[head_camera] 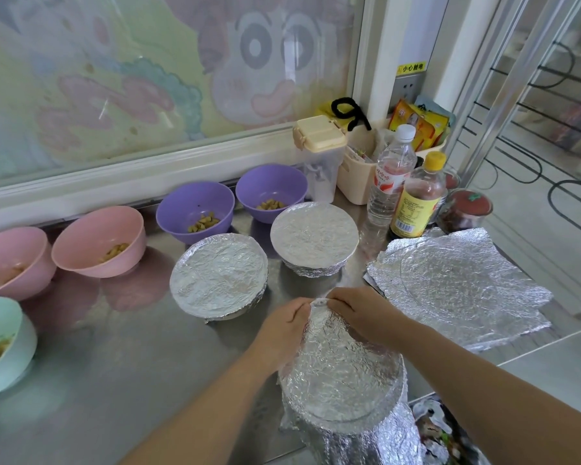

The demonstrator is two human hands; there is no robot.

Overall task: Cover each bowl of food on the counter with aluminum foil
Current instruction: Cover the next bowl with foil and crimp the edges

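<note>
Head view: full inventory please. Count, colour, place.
finished foil-covered bowls: 2, silver, mid-counter
foil-wrapped bowl: 1, silver, near edge, under both hands
purple plastic bowls: 2, uncovered, back by window
pink plastic bowls: 2, uncovered, left
mint-green bowl: 1, uncovered, far left
loose aluminium foil sheets: stack, count unclear, silver, right
clear water bottle: 1, white cap, back right
sauce bottle: 1, yellow cap, beside it
red-lidded jar: 1, right of the bottles
cream plastic bin: 1, holds packets, back right
clear canister: 1, cream lid, beside the bin
stainless steel counter: 1, grey
left hand: 1, pinches foil at the bowl's far rim
right hand: 1, same, opposite side
</note>
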